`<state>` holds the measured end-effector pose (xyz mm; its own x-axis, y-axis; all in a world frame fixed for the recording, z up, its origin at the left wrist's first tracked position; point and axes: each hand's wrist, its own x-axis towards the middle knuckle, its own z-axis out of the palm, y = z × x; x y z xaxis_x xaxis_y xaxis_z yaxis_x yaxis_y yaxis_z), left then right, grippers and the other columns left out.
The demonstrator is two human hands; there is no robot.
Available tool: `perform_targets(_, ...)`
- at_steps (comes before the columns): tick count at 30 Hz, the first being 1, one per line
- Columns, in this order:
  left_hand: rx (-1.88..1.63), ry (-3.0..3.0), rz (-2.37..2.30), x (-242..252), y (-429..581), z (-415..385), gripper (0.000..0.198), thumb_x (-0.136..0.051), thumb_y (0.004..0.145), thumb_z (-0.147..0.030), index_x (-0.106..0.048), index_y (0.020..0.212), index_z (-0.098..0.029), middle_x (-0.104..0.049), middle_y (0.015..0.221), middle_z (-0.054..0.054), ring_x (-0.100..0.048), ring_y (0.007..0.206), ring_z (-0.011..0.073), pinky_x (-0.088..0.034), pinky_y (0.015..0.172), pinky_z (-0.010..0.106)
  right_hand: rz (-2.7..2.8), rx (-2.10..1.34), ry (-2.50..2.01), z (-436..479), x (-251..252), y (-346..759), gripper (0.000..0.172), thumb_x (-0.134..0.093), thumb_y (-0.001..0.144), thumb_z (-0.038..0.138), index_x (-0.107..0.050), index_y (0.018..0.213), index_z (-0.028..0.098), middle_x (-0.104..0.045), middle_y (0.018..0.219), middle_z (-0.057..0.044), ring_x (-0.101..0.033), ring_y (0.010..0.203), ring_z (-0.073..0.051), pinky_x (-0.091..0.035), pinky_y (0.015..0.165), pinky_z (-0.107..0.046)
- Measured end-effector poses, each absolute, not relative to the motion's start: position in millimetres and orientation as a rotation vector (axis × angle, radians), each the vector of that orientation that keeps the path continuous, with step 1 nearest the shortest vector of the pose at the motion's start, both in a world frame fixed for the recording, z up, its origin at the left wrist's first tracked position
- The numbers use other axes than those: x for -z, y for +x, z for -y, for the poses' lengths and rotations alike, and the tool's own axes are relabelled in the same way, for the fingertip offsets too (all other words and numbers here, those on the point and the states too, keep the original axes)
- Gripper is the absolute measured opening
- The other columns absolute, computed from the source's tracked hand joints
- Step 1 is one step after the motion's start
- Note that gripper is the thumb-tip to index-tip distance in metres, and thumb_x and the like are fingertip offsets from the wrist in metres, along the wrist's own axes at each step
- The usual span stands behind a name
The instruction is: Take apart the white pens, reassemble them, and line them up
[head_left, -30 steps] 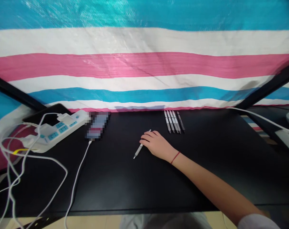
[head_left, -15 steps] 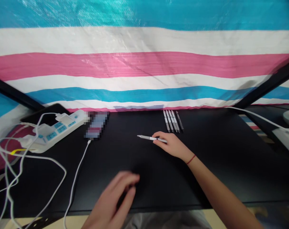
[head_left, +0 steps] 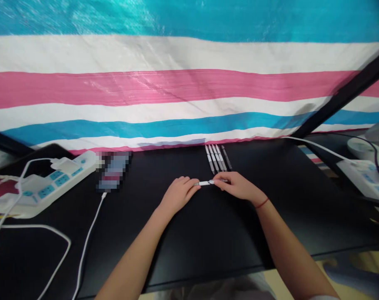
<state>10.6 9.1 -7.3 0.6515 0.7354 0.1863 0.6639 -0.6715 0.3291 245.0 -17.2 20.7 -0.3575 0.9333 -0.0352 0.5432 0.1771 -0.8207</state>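
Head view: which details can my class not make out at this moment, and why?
All in the head view:
- Pen: one end covered by the left hand, part of the other by the right hand.
- Phone: screen content pixelated.
- Right power strip: cut off by the right edge.
- Row of pens: any print too small to read.

Soft light, glare upper left on striped sheet [head_left: 189, 85], shadow toward its right, pixelated phone [head_left: 115, 171]

This looks like a makeshift desk nook, home or office unclear, judging by the striped plastic sheet [head_left: 189, 87] behind the black worktop [head_left: 202, 241], slanting dark bars [head_left: 342, 96] and white power strip [head_left: 63, 180].
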Motion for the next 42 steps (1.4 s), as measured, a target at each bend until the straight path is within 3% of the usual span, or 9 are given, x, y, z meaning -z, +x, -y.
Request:
perform_targets(9, -0.485, 2.421, -1.023, 3, 4, -16, 0.027, -0.037, 0.096, -0.034, -0.061, 0.096, -0.020, -0.067, 0.089, 0.002, -0.060, 0.081, 0.0167, -0.044, 0.077, 0.031, 1.977, -0.849, -1.312, 16, -18, 238, 0.021, -0.051, 0.090, 0.030, -0.069, 0.099, 0.023, -0.070, 0.099, -0.003, -0.063, 0.087, -0.018, -0.045, 0.081, -0.028)
perform_targets(14, -0.666, 2.322, -1.059, 0, -1, -12, 0.028, -0.044, 0.094, -0.036, -0.057, 0.113, -0.021, -0.063, 0.097, 0.004, -0.060, 0.085, 0.0153, -0.047, 0.082, 0.029, 1.866, -0.938, -1.399, 17, -19, 237, 0.028, -0.047, 0.091, 0.040, -0.067, 0.092, 0.021, -0.067, 0.079, -0.001, -0.058, 0.068, -0.015, -0.045, 0.066, -0.027)
perform_targets(18, -0.726, 2.384, -1.081, -2, -3, -11, 0.024, -0.041, 0.095, -0.030, -0.058, 0.107, -0.019, -0.061, 0.094, 0.005, -0.058, 0.089, 0.0169, -0.046, 0.085, 0.031, 1.753, -1.033, -1.436, 16, -21, 238, 0.037, -0.040, 0.094, 0.045, -0.064, 0.085, 0.019, -0.056, 0.059, 0.001, -0.050, 0.057, -0.013, -0.040, 0.057, -0.026)
perform_targets(23, -0.716, 2.403, -1.125, -1, -3, -10, 0.023, -0.040, 0.095, -0.028, -0.059, 0.100, -0.017, -0.061, 0.088, 0.006, -0.058, 0.084, 0.0175, -0.047, 0.080, 0.032, 1.722, -1.040, -1.428, 15, -21, 242, 0.040, -0.042, 0.093, 0.045, -0.057, 0.067, 0.019, -0.054, 0.058, 0.001, -0.046, 0.055, -0.012, -0.037, 0.055, -0.025)
perform_targets(31, -0.743, 2.298, -1.088, 1, 0, -9, 0.022, -0.041, 0.094, -0.028, -0.060, 0.097, -0.018, -0.066, 0.093, 0.005, -0.062, 0.085, 0.0162, -0.048, 0.079, 0.029, 1.692, -0.929, -1.400, 14, -16, 242, 0.028, -0.047, 0.091, 0.040, -0.064, 0.087, 0.019, -0.057, 0.065, 0.000, -0.053, 0.063, -0.015, -0.041, 0.061, -0.026)
perform_targets(36, -0.646, 2.223, -1.103, -7, -2, -7, 0.026, -0.040, 0.094, -0.032, -0.061, 0.090, -0.018, -0.062, 0.077, 0.001, -0.060, 0.070, 0.0139, -0.047, 0.069, 0.026, 1.692, -0.830, -1.393, 15, -14, 239, 0.025, -0.048, 0.090, 0.039, -0.064, 0.094, 0.020, -0.057, 0.069, 0.000, -0.055, 0.065, -0.015, -0.042, 0.063, -0.027)
perform_targets(39, -0.693, 2.241, -1.132, -9, -1, -5, 0.027, -0.040, 0.094, -0.034, -0.062, 0.100, -0.019, -0.061, 0.078, 0.001, -0.058, 0.070, 0.0138, -0.048, 0.069, 0.027, 1.619, -0.858, -1.397, 15, -13, 238, 0.027, -0.047, 0.091, 0.041, -0.064, 0.090, 0.020, -0.053, 0.066, 0.001, -0.051, 0.062, -0.014, -0.040, 0.060, -0.026)
perform_targets(42, -0.813, 2.408, -1.166, -7, 2, -2, 0.032, -0.042, 0.094, -0.033, -0.056, 0.119, -0.020, -0.062, 0.098, 0.007, -0.058, 0.092, 0.0189, -0.048, 0.082, 0.033, 1.546, -0.928, -1.410, 14, -13, 238, 0.031, -0.045, 0.091, 0.044, -0.063, 0.084, 0.019, -0.048, 0.059, 0.002, -0.045, 0.055, -0.013, -0.037, 0.053, -0.025)
